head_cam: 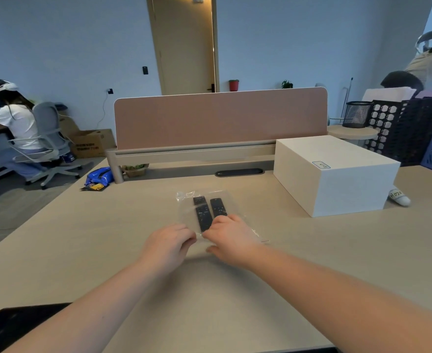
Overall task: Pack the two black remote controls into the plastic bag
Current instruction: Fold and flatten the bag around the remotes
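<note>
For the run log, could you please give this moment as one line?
remotes inside bag | bag flat on desk | left hand, right hand at bag's near edge

Head view, forward-down, near desk (107,238).

Two bare forearms come in from the near edge, with no sleeve showing on either up to where the frame cuts them off. The left hand (169,244) and right hand (231,238) wear no gloves, and no rings, watch or bands show on them. The fingers (220,221) are short and rounded, the nails too small to make out.
</note>
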